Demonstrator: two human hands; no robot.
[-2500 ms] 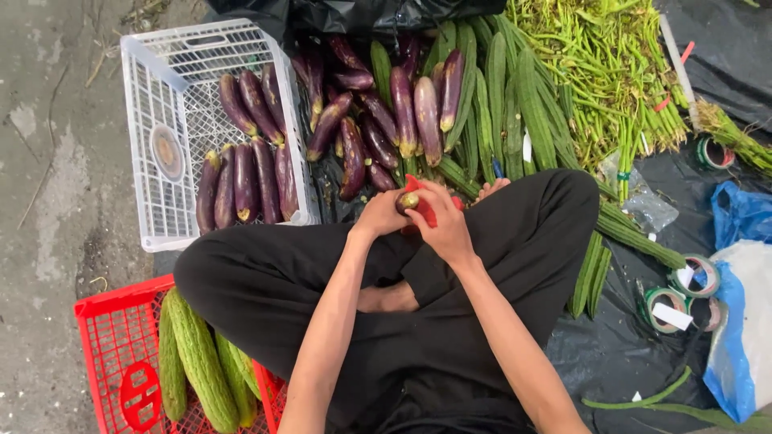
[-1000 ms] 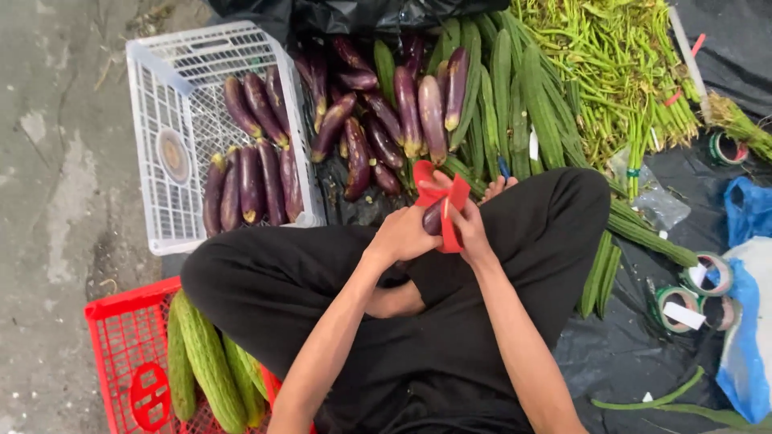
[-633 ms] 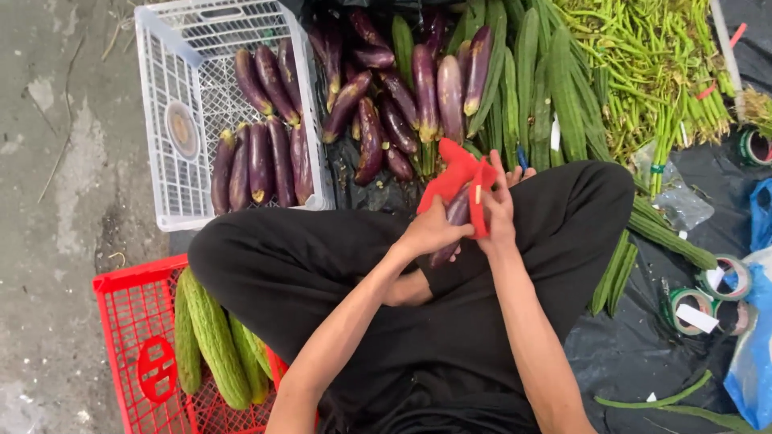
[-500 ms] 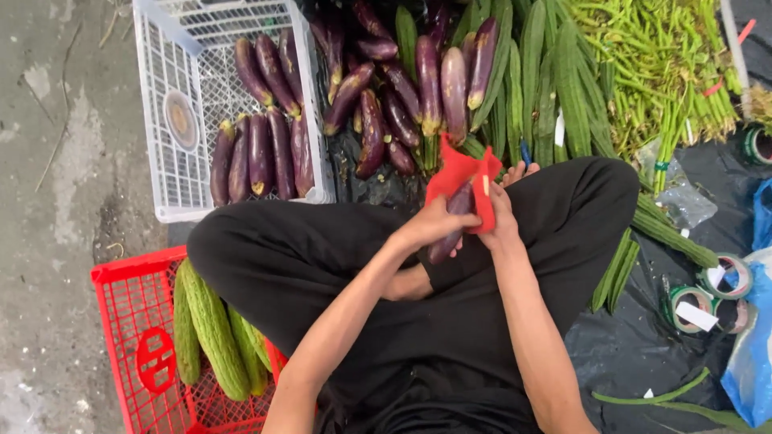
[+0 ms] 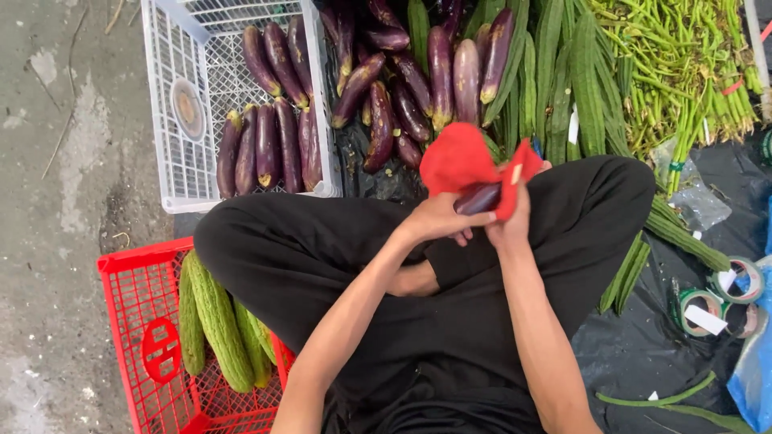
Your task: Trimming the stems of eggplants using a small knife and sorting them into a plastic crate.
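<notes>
**Two hands closed around one eggplant in a red cloth**

The left hand [image 5: 438,219] is closed around the lower end of a dark purple eggplant [image 5: 477,198], with the fingers curled under it. The right hand [image 5: 515,225] is also closed; it presses a red cloth [image 5: 458,158] against the upper end of the same eggplant. The cloth covers part of the eggplant, and only the middle part is visible between the two hands. The eggplant is held above the person's crossed legs in black trousers, just in front of the pile of eggplants [image 5: 418,88] on the black sheet. To the left stands a white crate [image 5: 173,48] with more eggplants in rows. Near the left knee there is a red crate [image 5: 129,321] with bitter gourds [image 5: 217,317]. To the right lie long green gourds [image 5: 567,72] and rolls of tape [image 5: 708,301].
</notes>
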